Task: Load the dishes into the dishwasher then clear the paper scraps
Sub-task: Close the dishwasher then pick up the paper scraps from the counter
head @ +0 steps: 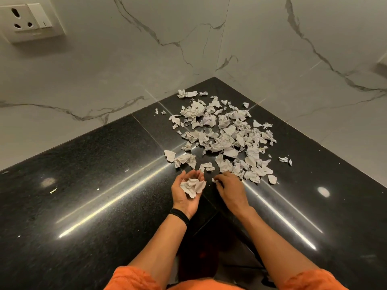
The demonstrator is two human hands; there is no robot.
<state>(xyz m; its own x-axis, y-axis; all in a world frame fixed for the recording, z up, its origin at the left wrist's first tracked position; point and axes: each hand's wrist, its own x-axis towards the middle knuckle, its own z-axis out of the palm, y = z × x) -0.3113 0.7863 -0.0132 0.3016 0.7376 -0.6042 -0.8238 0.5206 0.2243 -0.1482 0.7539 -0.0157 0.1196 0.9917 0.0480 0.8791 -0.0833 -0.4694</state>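
Orange sleeves [134, 279] at the bottom edge, both forearms reach out over the tabletop [83, 206]. Black wristband [180, 215] on the left wrist.

Left hand [185, 193] is palm up and works as the bin. Its fingers [195, 174] curl loosely round the gathered scraps [193, 186]. Right hand [230, 189] is palm down just beside it, fingertips [218, 182] narrow, pinching a small scrap [214, 180] at the near edge of the pile.

Step in hand, as I read it: clearing the paper, early on. Most of the paper scraps [226, 132] lie loose on the tabletop, spread from just past the hands back toward the corner.

To do it well:
- One-by-one picking looks slow. Better to rake the pile toward the cupped hand with the flat right hand.
- Keep the left hand low, at the tabletop, so pieces slide in instead of dropping.
- The cupped hand is filling up. Empty it before it spills.
- Catch the outliers: two near the left wall [159, 111], a pair far right [284, 160], a sliver far left [53, 190].

Surface: polished black speckled stone with visible seams and strong glare streaks. Small pale bits may hide in the reflections.

Room: an inside corner, white veined marble walls [104, 70] on both sides, a socket with switch [31, 19] top left. No dishes or dishwasher in view.
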